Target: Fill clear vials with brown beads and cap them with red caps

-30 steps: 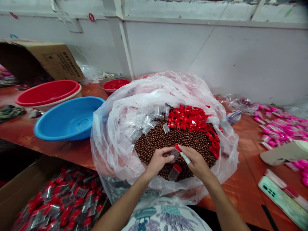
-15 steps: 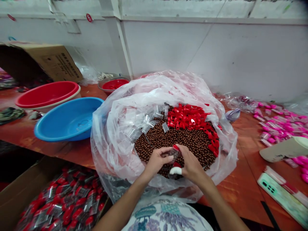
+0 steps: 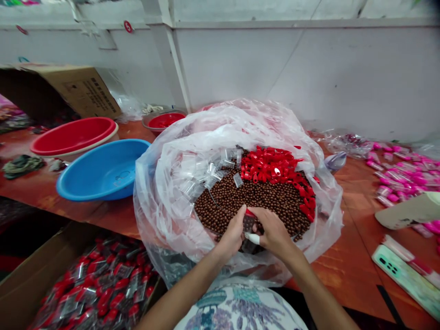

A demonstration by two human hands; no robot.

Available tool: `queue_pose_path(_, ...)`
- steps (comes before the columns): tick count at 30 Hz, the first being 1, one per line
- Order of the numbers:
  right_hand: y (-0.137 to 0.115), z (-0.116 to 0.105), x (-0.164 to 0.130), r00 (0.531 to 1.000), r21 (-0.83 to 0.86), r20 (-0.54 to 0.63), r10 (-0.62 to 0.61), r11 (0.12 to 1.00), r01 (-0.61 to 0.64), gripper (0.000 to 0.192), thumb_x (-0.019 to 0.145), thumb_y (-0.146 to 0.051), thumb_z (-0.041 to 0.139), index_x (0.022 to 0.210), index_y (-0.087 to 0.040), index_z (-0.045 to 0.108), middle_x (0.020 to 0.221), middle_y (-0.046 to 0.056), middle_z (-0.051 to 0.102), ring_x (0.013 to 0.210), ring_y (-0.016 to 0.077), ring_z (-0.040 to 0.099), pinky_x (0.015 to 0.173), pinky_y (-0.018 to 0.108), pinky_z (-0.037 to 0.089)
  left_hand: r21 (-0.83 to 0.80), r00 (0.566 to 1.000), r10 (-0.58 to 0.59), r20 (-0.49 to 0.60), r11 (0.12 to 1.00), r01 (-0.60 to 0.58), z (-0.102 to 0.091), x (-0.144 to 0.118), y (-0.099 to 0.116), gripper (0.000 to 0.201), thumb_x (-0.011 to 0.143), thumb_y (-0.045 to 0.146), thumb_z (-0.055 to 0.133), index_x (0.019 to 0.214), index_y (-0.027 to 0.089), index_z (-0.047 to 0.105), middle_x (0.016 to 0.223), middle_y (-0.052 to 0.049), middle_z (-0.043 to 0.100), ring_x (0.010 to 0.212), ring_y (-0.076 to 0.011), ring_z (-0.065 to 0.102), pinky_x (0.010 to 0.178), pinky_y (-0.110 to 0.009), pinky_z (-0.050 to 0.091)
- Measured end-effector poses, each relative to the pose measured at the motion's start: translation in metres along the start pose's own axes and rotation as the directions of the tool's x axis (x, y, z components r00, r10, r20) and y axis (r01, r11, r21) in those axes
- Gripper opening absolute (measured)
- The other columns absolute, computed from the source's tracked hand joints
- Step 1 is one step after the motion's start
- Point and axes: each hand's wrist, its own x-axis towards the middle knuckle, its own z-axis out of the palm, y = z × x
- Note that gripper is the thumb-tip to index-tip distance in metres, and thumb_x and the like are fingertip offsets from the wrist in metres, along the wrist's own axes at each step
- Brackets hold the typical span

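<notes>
Both hands meet over a heap of small brown balls (image 3: 220,201) inside a clear plastic bag (image 3: 165,183). My left hand (image 3: 234,233) grips one side of a small clear container with a red cap (image 3: 248,221). On its other side, my right hand (image 3: 273,231) holds the same container, fingers by the red cap; its thumb wears a white cover. Dark contents show through the container wall, partly hidden by fingers. Beyond the hands, empty clear containers (image 3: 209,176) lie at the heap's left and loose red caps (image 3: 268,165) at its back right.
A blue basin (image 3: 103,169) and a red basin (image 3: 74,136) stand left of the bag. Below left, a carton (image 3: 41,270) holds many red-capped containers (image 3: 103,284). Pink-capped containers (image 3: 402,174), a cup (image 3: 409,211) and a phone (image 3: 405,275) lie on the right.
My left hand has turned more upright and its fingers have closed in on the container beside the red cap. The container stands straighter between both hands.
</notes>
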Motion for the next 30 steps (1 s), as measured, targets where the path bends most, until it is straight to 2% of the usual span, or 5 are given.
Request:
queue_pose_path(8, 0.026, 0.001, -0.001, 0.894, 0.6, -0.001, 0.448, 0.715, -0.358, 0.029, 0.077, -0.04, 0.056, 0.097, -0.019, 0.06, 0.081, 0.004, 0.065, 0.068, 0.0174, 0.06, 0.056, 0.028, 0.049, 0.01, 0.994, -0.08, 0.077, 0.997, 0.08, -0.005, -0.005, 0.017, 0.045, 0.078, 0.058, 0.038, 0.067, 0.016, 0.048, 0.054, 0.0, 0.051, 0.045, -0.0111, 0.047, 0.039, -0.022, 0.037)
queue_pose_path(12, 0.026, 0.004, 0.002, 0.871, 0.618, -0.118, 0.478, 0.722, -0.313, 0.032, 0.08, -0.037, 0.053, 0.107, -0.021, 0.06, 0.102, 0.006, 0.066, 0.087, 0.0212, 0.061, 0.07, 0.034, 0.051, 0.023, 0.988, -0.097, 0.118, 0.995, 0.095, -0.004, -0.006, 0.014, 0.043, 0.078, 0.058, 0.038, 0.069, 0.017, 0.048, 0.054, 0.001, 0.051, 0.044, -0.0104, 0.046, 0.038, -0.02, 0.034)
queue_pose_path(17, 0.044, 0.002, 0.001, 0.965, 0.032, -0.18, 0.193, 0.981, -0.19, 0.037, 0.079, -0.011, 0.043, 0.11, -0.023, 0.06, 0.106, 0.005, 0.063, 0.096, 0.021, 0.055, 0.085, 0.038, 0.042, 0.03, 0.993, -0.049, 0.103, 0.999, 0.046, -0.003, -0.008, 0.015, 0.04, 0.078, 0.056, 0.041, 0.078, 0.017, 0.051, 0.056, 0.001, 0.053, 0.045, -0.0108, 0.047, 0.039, -0.021, 0.035)
queue_pose_path(23, 0.056, 0.002, 0.002, 0.997, -0.429, 0.019, 0.079, 0.901, -0.063, 0.032, 0.068, 0.0, 0.048, 0.082, -0.021, 0.067, 0.079, 0.006, 0.064, 0.08, 0.0213, 0.051, 0.07, 0.033, 0.038, 0.02, 0.997, -0.019, 0.074, 1.0, 0.018, -0.005, -0.009, 0.021, 0.041, 0.079, 0.055, 0.04, 0.075, 0.016, 0.052, 0.059, 0.0, 0.056, 0.047, -0.0106, 0.05, 0.04, -0.021, 0.037)
queue_pose_path(30, 0.031, 0.006, 0.012, 0.894, 0.221, -0.336, 0.295, 0.948, -0.23, 0.022, 0.081, -0.024, 0.05, 0.1, -0.022, 0.061, 0.095, 0.005, 0.064, 0.088, 0.0206, 0.055, 0.08, 0.036, 0.043, 0.134, 0.997, -0.036, 0.075, 0.991, 0.025, -0.008, -0.008, 0.01, 0.049, 0.077, 0.062, 0.038, 0.07, 0.016, 0.053, 0.053, 0.0, 0.055, 0.042, -0.0095, 0.046, 0.037, -0.02, 0.032)
